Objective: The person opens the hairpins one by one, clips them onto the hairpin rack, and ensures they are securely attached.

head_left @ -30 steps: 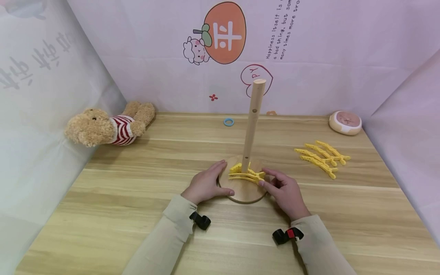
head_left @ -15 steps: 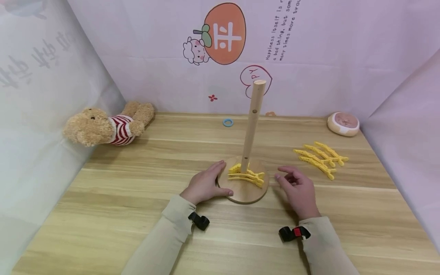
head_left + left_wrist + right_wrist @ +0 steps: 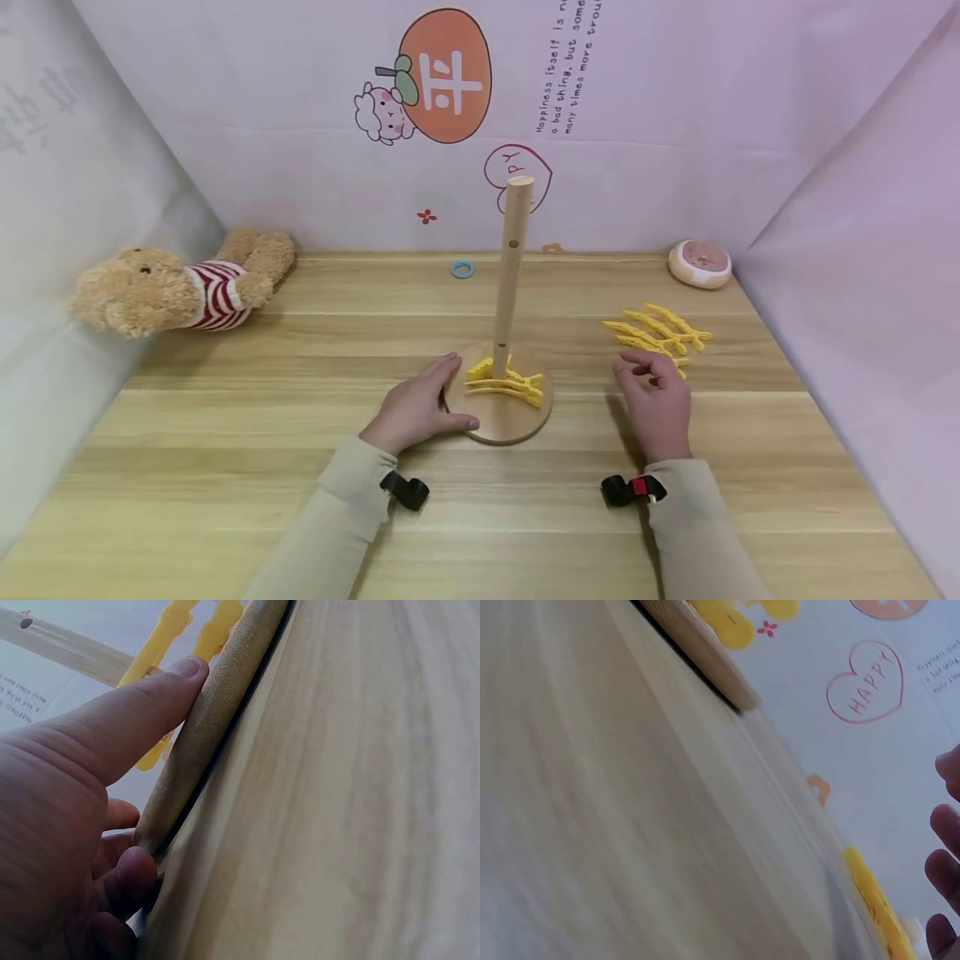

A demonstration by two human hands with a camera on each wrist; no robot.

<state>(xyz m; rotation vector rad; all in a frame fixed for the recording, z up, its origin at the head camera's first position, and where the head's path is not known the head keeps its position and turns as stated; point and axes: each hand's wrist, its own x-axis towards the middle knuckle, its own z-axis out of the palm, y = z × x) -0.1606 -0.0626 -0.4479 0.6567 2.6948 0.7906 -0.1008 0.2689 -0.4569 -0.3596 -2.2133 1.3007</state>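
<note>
A wooden stand has a round base (image 3: 504,427) and a tall post (image 3: 509,275) with holes in it. Several yellow hair clips (image 3: 510,388) sit on the base around the post's foot. My left hand (image 3: 412,410) holds the base's left edge; in the left wrist view its thumb (image 3: 142,712) lies on the rim and the other fingers curl at the edge. My right hand (image 3: 658,407), with loosely bent fingers and nothing in it, hovers right of the stand. Just beyond it lies a group of yellow hair clips (image 3: 648,325), partly hidden by the hand.
A teddy bear (image 3: 213,293) in a striped top lies at the left. At the back are a blue ring (image 3: 462,269) and, far right, a round pink-and-cream object (image 3: 701,264). Printed cloth walls (image 3: 622,192) enclose the wooden table (image 3: 300,533).
My right hand has let go of the hair clip by the post and moved right, toward the loose clips. My left hand stays on the base. The head view has shifted rightward.
</note>
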